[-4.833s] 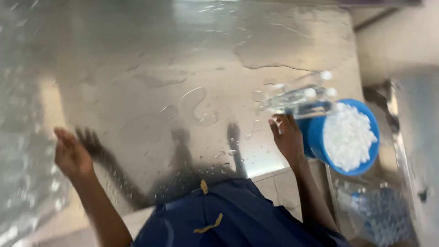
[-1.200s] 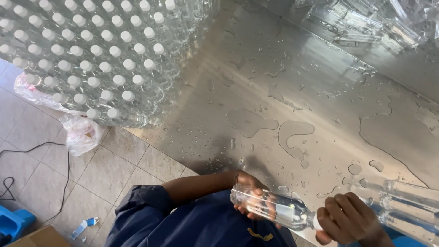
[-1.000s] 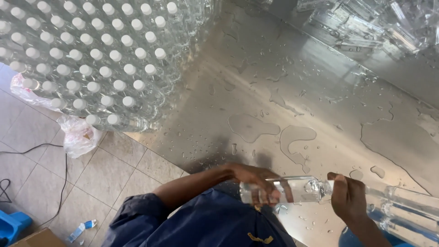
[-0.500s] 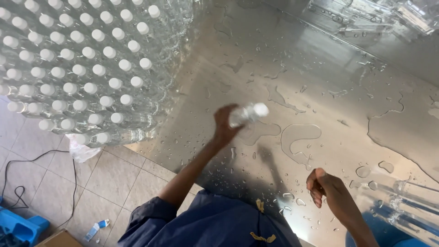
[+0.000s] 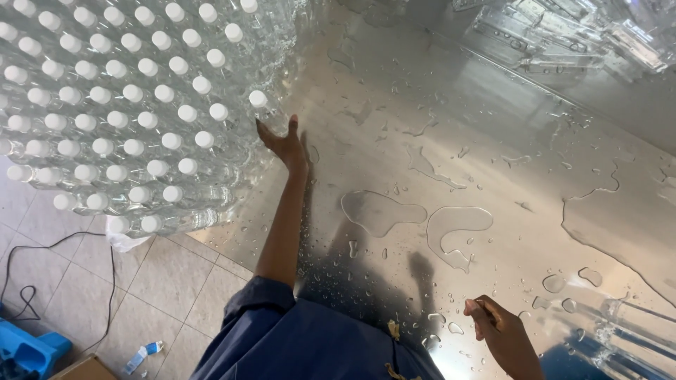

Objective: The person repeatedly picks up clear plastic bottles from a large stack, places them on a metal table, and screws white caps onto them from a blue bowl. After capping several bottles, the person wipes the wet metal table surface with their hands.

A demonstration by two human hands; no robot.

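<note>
Table (image 5: 493, 127): smooth, glossy sheet metal, wet with puddles. Stacked bottles (image 5: 127, 105): clear glossy plastic, matt white caps. Floor tiles (image 5: 162, 274): matt.

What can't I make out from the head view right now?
- Left hand: whether it touches the stacked bottles; contact falls behind the hand.
- Right hand: whether the curled fingers hold anything.
- Lying bottles: cut off by the right edge.
- Blue object on the floor: cropped at the corner.
</note>
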